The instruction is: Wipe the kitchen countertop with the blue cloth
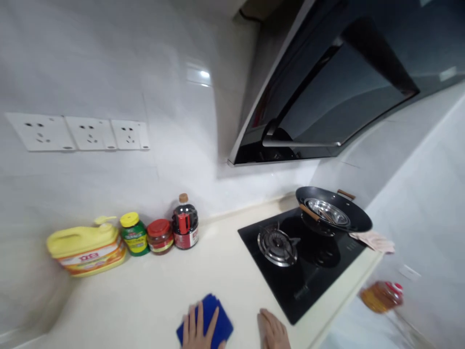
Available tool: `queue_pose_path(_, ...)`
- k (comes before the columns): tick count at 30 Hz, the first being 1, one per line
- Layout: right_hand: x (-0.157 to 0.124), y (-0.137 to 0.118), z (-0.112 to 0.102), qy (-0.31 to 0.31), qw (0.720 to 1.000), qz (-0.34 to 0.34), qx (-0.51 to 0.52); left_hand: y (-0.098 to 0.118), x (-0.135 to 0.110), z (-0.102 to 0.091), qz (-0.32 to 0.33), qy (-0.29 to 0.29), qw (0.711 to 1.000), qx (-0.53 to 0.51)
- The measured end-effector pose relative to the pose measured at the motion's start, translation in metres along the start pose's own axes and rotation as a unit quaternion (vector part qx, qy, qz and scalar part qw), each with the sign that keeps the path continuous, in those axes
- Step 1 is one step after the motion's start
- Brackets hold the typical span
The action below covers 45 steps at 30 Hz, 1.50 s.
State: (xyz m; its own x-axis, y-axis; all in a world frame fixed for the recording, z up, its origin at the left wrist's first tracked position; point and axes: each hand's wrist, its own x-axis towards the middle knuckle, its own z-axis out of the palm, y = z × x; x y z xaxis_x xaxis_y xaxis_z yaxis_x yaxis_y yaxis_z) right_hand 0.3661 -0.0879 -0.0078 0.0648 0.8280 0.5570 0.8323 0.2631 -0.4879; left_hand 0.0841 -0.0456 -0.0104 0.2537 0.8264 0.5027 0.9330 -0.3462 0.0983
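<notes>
My left hand (198,327) lies flat, fingers spread, on a folded blue cloth (212,315) on the cream countertop (152,295) near its front edge. Beside it to the right, my right hand (272,330) rests flat on the bare counter, fingers together and stretched out, just left of the black gas hob (308,271). Only the fingers and backs of both hands show at the bottom of the view.
On the hob stands a black wok (334,211) with a metal bowl in it, beside a bare burner (278,245). Along the wall sit a yellow jug (87,247), a green jar (134,235), a red-lidded jar (160,236) and a dark sauce bottle (185,223). A range hood (327,97) hangs above.
</notes>
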Motion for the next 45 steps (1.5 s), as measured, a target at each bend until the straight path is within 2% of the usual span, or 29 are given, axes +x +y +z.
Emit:
queue_pose_path(3,-0.006,0.009,-0.004,-0.064,0.996,-0.041,-0.047,-0.013,0.034,-0.001,0.018,-0.009,1.000,-0.013)
queue_pose_path(7,-0.005,0.012,-0.003,-0.065,0.992,-0.068,-0.085,-0.026,0.081,0.009,0.004,-0.055,0.998,-0.032)
queue_pose_path(10,-0.003,0.010,0.000,-0.069,0.992,-0.061,-0.084,-0.031,0.106,0.017,-0.008,-0.096,0.994,-0.045)
queue_pose_path(14,0.001,0.005,0.000,-0.058,0.994,-0.047,-0.074,-0.032,0.120,0.018,-0.003,-0.107,0.993,-0.050)
queue_pose_path(17,0.003,-0.001,-0.004,-0.056,0.995,-0.036,-0.074,-0.032,0.117,0.015,0.007,-0.104,0.994,-0.045)
queue_pose_path(21,0.003,-0.003,-0.007,-0.050,0.996,-0.026,-0.073,-0.024,0.089,0.005,0.024,-0.087,0.995,-0.034)
queue_pose_path(24,-0.001,0.001,-0.007,-0.036,0.997,-0.037,-0.059,-0.010,0.050,-0.011,0.065,-0.019,0.997,-0.024)
queue_pose_path(26,-0.005,0.004,-0.009,-0.033,0.998,-0.030,-0.042,0.001,0.020,-0.029,0.095,0.017,0.995,-0.014)
queue_pose_path(29,-0.008,0.003,-0.009,-0.036,0.999,0.013,0.002,0.011,-0.019,-0.061,0.112,0.004,0.994,-0.016)
queue_pose_path(32,-0.004,-0.012,0.000,-0.062,0.996,0.039,0.048,0.007,-0.049,-0.087,0.079,-0.012,0.996,-0.040)
queue_pose_path(36,0.019,-0.053,0.026,-0.163,0.981,-0.014,0.100,-0.009,-0.082,-0.102,-0.021,0.027,0.998,-0.059)
queue_pose_path(40,0.058,-0.096,0.044,-0.331,0.938,-0.064,0.076,-0.018,-0.108,-0.113,-0.043,0.056,0.994,-0.087)
queue_pose_path(42,0.075,-0.108,0.046,-0.396,0.914,-0.073,0.054,-0.019,-0.119,-0.120,-0.054,0.058,0.991,-0.105)
queue_pose_path(45,0.092,-0.114,0.046,-0.430,0.898,-0.076,0.044,-0.020,-0.131,-0.128,-0.078,0.067,0.985,-0.139)
